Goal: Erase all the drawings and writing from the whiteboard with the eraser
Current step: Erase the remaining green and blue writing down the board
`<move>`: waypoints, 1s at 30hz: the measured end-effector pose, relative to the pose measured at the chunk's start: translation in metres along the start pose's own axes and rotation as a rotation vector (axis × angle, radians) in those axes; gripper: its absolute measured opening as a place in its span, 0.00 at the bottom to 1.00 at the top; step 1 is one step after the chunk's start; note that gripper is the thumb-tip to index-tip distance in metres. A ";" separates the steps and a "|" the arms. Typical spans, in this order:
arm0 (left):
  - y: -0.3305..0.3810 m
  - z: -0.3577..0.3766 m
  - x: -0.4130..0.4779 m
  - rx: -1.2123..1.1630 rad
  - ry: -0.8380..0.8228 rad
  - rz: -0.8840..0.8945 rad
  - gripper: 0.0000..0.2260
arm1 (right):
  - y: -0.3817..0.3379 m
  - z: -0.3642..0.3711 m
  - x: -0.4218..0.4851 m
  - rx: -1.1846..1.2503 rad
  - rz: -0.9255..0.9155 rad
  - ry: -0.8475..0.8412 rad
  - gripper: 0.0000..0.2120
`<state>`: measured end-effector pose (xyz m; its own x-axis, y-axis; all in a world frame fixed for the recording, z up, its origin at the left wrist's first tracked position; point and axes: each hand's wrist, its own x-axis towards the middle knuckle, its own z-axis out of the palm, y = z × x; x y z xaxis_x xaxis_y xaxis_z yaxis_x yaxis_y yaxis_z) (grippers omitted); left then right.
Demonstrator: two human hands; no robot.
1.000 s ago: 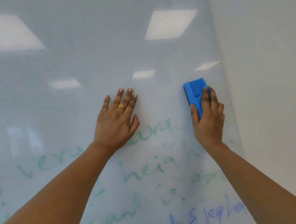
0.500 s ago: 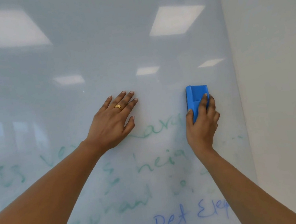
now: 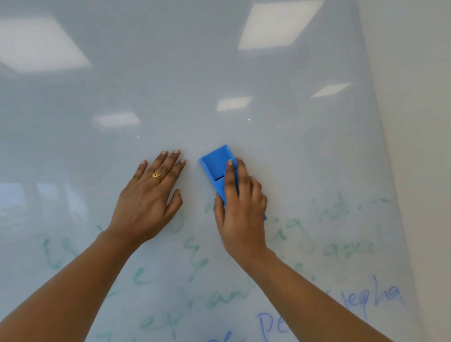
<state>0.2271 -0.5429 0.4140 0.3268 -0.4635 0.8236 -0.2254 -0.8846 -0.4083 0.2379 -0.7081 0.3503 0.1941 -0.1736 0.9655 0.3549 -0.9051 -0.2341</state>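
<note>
On glossy whiteboard point(image 3: 205, 73), rectangular blue eraser point(image 3: 215, 163).

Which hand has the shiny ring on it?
The left hand, lying flat on the whiteboard, wears the gold ring on one finger. The right hand shows no ring and grips the blue eraser instead.

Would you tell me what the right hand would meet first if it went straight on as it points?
Nothing, it seems: the right hand and eraser point up over bare whiteboard, just clear of the left hand.
</note>
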 end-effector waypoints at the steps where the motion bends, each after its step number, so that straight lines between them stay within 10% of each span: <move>1: 0.000 0.001 -0.001 0.000 -0.001 -0.001 0.26 | 0.000 0.001 -0.003 0.000 -0.047 -0.015 0.26; 19: 0.004 0.002 -0.005 -0.025 0.020 -0.015 0.26 | 0.119 -0.027 0.014 0.010 0.116 0.130 0.27; 30: -0.001 -0.003 -0.005 -0.085 -0.049 -0.001 0.28 | 0.062 -0.016 0.011 0.026 0.141 0.067 0.26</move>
<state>0.2227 -0.5393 0.4120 0.3712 -0.4660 0.8031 -0.3011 -0.8786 -0.3707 0.2478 -0.7724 0.3482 0.1823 -0.3243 0.9282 0.3527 -0.8597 -0.3696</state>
